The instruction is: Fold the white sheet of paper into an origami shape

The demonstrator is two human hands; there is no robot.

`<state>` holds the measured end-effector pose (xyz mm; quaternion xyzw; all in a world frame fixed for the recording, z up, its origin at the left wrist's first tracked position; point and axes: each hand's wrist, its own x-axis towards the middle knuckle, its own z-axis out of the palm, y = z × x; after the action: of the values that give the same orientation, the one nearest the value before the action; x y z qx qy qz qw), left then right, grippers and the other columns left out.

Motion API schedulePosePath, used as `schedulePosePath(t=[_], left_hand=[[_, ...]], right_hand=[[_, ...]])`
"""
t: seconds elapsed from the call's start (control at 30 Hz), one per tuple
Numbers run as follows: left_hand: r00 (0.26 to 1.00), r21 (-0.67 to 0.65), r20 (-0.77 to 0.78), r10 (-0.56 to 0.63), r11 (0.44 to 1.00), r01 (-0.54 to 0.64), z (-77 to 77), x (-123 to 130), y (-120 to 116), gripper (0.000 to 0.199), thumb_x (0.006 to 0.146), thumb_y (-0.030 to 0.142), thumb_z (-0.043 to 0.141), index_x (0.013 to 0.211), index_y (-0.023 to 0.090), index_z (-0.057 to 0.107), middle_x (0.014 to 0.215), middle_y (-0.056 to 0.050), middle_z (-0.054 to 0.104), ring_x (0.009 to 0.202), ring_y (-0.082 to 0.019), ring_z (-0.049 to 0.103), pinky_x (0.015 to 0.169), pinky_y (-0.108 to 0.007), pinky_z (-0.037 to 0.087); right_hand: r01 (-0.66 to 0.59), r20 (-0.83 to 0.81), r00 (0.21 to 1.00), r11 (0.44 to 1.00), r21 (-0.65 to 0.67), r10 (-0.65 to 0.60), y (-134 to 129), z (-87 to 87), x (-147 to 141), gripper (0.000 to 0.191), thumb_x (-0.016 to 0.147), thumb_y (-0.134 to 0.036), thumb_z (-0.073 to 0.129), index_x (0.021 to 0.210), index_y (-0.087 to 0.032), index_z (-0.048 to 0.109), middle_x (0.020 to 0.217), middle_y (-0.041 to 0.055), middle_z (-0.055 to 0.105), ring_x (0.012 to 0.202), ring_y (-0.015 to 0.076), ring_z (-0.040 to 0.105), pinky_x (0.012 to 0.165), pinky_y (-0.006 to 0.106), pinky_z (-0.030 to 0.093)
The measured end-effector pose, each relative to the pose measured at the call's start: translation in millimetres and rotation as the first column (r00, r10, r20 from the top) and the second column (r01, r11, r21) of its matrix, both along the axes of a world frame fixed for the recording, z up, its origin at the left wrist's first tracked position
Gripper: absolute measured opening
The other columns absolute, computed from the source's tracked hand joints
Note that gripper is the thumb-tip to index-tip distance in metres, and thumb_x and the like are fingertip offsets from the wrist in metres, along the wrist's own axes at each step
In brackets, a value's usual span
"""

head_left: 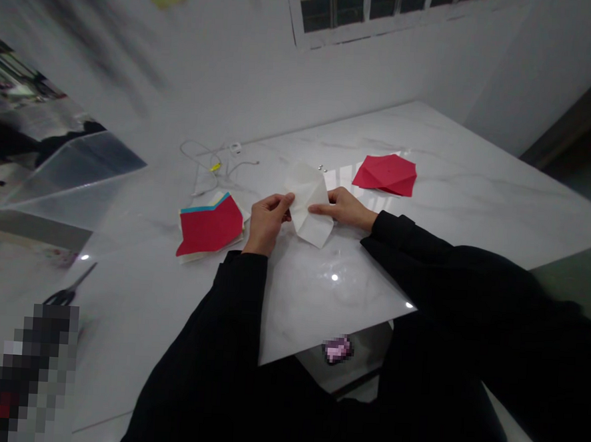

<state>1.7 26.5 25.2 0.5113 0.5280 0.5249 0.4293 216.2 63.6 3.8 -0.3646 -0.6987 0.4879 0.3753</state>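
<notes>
A creased sheet of white paper (307,188) is held up just over the table between both hands, with fold lines meeting near its middle. My left hand (269,219) pinches its left edge between thumb and fingers. On the other side, my right hand (345,208) grips the right edge, thumb lying on the front face and fingers behind, partly hidden. Left of my left hand lies a stack of paper sheets (211,226), red on top with blue and pale edges showing. Beyond my right hand rests a folded red paper (386,174).
The white marbled table (311,295) runs back to the wall. A white cable (198,168) with a yellow tag lies at the back left. Scissors (71,290) sit at the left. A barred window (379,6) is in the wall above.
</notes>
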Motion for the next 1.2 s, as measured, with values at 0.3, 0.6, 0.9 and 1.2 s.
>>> schedulePosePath(t=[0.3, 0.6, 0.9, 1.2], left_hand=[[0.996, 0.001, 0.090, -0.008, 1.000, 0.008, 3.7, -2, -1, 0.042, 0.075, 0.056, 0.088, 0.080, 0.021, 0.064, 0.078, -0.001, 0.065, 0.073, -0.014, 0.061, 0.068, -0.027, 0.052], [0.985, -0.035, 0.146, -0.086, 0.995, 0.092, 11.1, -1, -5, 0.048, 0.072, 0.056, 0.090, 0.079, 0.021, 0.057, 0.088, -0.001, 0.068, 0.080, -0.015, 0.067, 0.076, -0.029, 0.057], [0.988, -0.077, -0.037, -0.152, 0.986, 0.149, 9.4, -3, -7, 0.044, 0.070, 0.055, 0.093, 0.071, 0.018, 0.068, 0.080, -0.007, 0.071, 0.077, -0.020, 0.068, 0.074, -0.036, 0.064], [0.967, -0.155, -0.114, -0.229, 0.965, 0.210, 8.8, -10, -7, 0.039, 0.070, 0.054, 0.091, 0.072, 0.018, 0.076, 0.073, -0.007, 0.070, 0.066, -0.016, 0.063, 0.066, -0.030, 0.057]], right_hand=[[-0.021, 0.023, 1.000, 1.000, 0.015, 0.020, 0, 1.3, 0, 0.048, 0.077, -0.057, 0.080, 0.085, -0.009, 0.079, 0.080, 0.0076, 0.071, 0.072, 0.0176, 0.060, 0.063, 0.028, 0.045], [-0.020, 0.005, 1.000, 1.000, 0.000, 0.020, 0, 1.4, 0, 0.046, 0.076, -0.054, 0.081, 0.084, -0.009, 0.079, 0.077, 0.0060, 0.070, 0.071, 0.0173, 0.060, 0.063, 0.028, 0.045], [-0.004, -0.060, 0.998, 0.998, -0.068, 0.000, 1, 0.1, -1, 0.045, 0.076, -0.053, 0.082, 0.083, -0.009, 0.077, 0.075, 0.0048, 0.069, 0.069, 0.0153, 0.058, 0.061, 0.027, 0.042], [0.037, -0.162, 0.984, 0.982, -0.186, -0.068, 4, -2.6, -1, 0.039, 0.075, -0.047, 0.087, 0.084, -0.010, 0.077, 0.082, 0.0083, 0.076, 0.071, 0.0169, 0.064, 0.061, 0.025, 0.047]])
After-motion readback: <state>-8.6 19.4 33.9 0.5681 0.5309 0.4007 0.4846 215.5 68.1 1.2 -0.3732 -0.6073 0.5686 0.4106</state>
